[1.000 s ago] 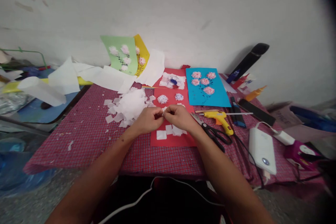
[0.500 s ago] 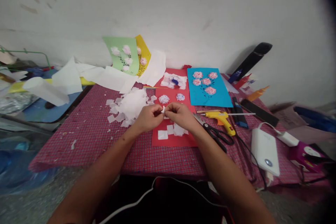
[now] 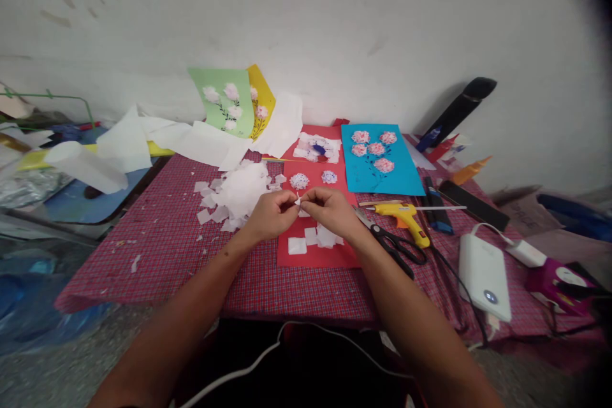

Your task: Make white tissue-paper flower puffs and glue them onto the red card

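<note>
My left hand [image 3: 270, 215] and my right hand [image 3: 329, 210] meet above a red card [image 3: 318, 260], their fingertips pinching a small piece of white tissue paper [image 3: 297, 201] between them. Most of the piece is hidden by my fingers. Below my hands, loose white tissue squares [image 3: 297, 245] lie on the card. Beyond my fingertips sit a white tissue flower [image 3: 299, 181] and a smaller blue-speckled one [image 3: 329, 176]. A heap of white tissue squares [image 3: 241, 190] lies left of my left hand, on the table.
Red checked cloth [image 3: 157, 255] covers the table. Right of my right hand lie black-handled scissors [image 3: 393, 245], a yellow glue gun [image 3: 401, 220] and a white power bank [image 3: 484, 277]. A blue card with pink flowers [image 3: 380, 159] lies behind, against the wall.
My hands stay together at the tissue piece, with only small finger movement. The whole scene has drifted slightly right and up in the view.
</note>
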`<control>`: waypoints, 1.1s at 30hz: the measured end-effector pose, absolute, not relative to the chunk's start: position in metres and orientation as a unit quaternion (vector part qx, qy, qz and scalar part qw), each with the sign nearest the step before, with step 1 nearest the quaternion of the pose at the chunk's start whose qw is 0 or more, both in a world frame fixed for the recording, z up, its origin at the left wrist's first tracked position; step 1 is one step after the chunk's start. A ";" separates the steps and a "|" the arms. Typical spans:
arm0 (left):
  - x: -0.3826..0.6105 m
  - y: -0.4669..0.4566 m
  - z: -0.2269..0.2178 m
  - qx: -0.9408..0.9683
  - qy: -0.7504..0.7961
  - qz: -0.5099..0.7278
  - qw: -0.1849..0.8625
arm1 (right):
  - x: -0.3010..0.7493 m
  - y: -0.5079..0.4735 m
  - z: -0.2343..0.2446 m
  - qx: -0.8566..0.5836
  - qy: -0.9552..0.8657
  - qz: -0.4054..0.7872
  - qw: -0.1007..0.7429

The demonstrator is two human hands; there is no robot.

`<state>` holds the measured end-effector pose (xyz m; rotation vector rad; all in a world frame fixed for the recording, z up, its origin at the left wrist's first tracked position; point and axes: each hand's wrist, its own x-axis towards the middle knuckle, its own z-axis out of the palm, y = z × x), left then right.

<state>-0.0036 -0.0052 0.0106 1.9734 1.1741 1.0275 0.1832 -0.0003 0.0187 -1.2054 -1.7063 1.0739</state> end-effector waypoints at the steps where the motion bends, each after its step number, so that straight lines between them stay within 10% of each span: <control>1: -0.004 -0.005 0.011 0.744 0.445 0.391 0.309 | 0.183 -0.001 0.019 -0.471 -0.671 0.422 0.387; 33: -0.003 -0.005 0.013 0.729 0.455 0.401 0.317 | 0.182 -0.005 0.025 -0.452 -0.664 0.443 0.397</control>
